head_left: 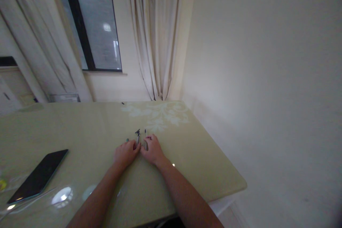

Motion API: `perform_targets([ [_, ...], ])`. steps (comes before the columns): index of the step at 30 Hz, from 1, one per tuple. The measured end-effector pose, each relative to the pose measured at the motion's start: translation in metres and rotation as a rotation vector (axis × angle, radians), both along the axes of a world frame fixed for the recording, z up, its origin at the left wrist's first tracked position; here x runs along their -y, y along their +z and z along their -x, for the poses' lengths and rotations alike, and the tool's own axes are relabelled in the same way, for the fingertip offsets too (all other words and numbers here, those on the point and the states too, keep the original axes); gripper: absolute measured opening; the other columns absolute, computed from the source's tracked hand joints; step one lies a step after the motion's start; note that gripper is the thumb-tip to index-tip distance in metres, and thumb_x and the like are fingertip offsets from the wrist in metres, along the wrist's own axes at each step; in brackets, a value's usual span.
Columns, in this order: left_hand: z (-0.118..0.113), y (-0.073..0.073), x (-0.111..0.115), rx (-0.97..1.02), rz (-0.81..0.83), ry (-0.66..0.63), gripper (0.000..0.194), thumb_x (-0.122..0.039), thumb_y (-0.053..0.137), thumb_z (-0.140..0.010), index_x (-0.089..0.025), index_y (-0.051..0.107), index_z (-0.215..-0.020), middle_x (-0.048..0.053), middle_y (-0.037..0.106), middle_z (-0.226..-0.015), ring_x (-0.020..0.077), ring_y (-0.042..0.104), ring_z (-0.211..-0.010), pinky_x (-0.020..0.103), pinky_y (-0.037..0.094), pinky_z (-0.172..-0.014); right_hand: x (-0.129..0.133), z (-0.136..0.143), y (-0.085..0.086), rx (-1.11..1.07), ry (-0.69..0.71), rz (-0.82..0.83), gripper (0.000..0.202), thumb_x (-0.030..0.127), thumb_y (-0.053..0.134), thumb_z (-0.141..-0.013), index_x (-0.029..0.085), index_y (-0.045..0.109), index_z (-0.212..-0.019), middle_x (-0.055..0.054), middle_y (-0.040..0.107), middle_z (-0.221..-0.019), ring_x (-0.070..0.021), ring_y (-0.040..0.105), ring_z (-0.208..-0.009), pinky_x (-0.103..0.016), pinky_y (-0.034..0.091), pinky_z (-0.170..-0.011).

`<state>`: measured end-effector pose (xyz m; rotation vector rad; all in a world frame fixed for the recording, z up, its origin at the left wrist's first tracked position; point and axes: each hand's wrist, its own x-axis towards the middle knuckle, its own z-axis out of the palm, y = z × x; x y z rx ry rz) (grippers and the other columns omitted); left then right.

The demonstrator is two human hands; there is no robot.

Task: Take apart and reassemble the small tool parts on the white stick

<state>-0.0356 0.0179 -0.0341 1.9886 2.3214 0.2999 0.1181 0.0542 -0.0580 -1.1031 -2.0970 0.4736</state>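
My left hand (126,154) rests on the table with its fingers curled closed. A slim, dark-and-silver pen-like stick (138,139) juts up by its thumb, and a small greenish tip (127,140) shows beyond its knuckles. Close beside it, my right hand (153,151) pinches a slim grey pen-like stick (145,145), whose dark end points away from me. Several small thin black pieces (137,131) lie just past the left fingertips. The fingers hide most of both sticks, so their exact kind is unclear.
A pale green, glossy table (203,171) extends under both arms. On the left lies a black tablet (40,174) with a thin cable (32,201) near it. A small dark bit (123,103) lies by the far edge. A wall (256,78) borders the right side.
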Motion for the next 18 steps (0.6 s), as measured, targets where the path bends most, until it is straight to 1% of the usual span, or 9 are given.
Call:
perform_targets([
  [3,-0.0014,0.0020,0.0000,-0.005,0.015,0.004,0.044,-0.052,0.039,-0.099,-0.023,0.068,-0.084,0.012,0.076,-0.091,0.0290,0.073,-0.087,0.035,0.048,-0.072,0.0006,-0.0016,0.0020,-0.038,-0.018,0.038,0.033,0.025,0.072,-0.084,0.016,0.074,-0.116,-0.014,0.063,-0.119,-0.0265,0.060,-0.116,-0.038,0.048,-0.105],
  [6,-0.0029,0.0038,0.0003,-0.015,0.025,0.021,0.043,-0.052,0.039,-0.098,-0.023,0.068,-0.084,0.012,0.076,-0.093,0.0297,0.073,-0.088,0.036,0.048,-0.071,-0.0004,-0.0030,0.0039,-0.072,-0.034,0.061,0.032,0.026,0.073,-0.084,0.017,0.075,-0.115,-0.014,0.064,-0.118,-0.0254,0.061,-0.113,-0.038,0.049,-0.105],
  [10,-0.0043,0.0046,0.0014,-0.017,0.015,0.024,0.043,-0.051,0.040,-0.099,-0.023,0.067,-0.082,0.012,0.076,-0.091,0.0299,0.073,-0.089,0.036,0.048,-0.072,-0.0017,-0.0045,0.0047,-0.093,-0.049,0.072,0.032,0.028,0.073,-0.086,0.014,0.075,-0.114,-0.014,0.065,-0.116,-0.0247,0.062,-0.112,-0.036,0.048,-0.105],
  [14,-0.0050,0.0058,0.0019,-0.013,0.019,0.023,0.044,-0.051,0.039,-0.099,-0.023,0.067,-0.081,0.012,0.076,-0.091,0.0296,0.073,-0.088,0.035,0.048,-0.072,-0.0018,-0.0058,0.0046,-0.076,-0.046,0.084,0.032,0.025,0.072,-0.086,0.011,0.075,-0.115,-0.015,0.065,-0.115,-0.0242,0.062,-0.111,-0.034,0.048,-0.104],
  [18,-0.0045,0.0065,0.0016,0.006,0.016,0.017,0.044,-0.052,0.039,-0.099,-0.022,0.066,-0.081,0.012,0.076,-0.090,0.0301,0.073,-0.087,0.036,0.048,-0.071,-0.0013,-0.0068,0.0051,-0.033,-0.044,0.089,0.031,0.022,0.070,-0.087,0.014,0.074,-0.117,-0.014,0.063,-0.116,-0.0230,0.062,-0.109,-0.034,0.048,-0.103],
])
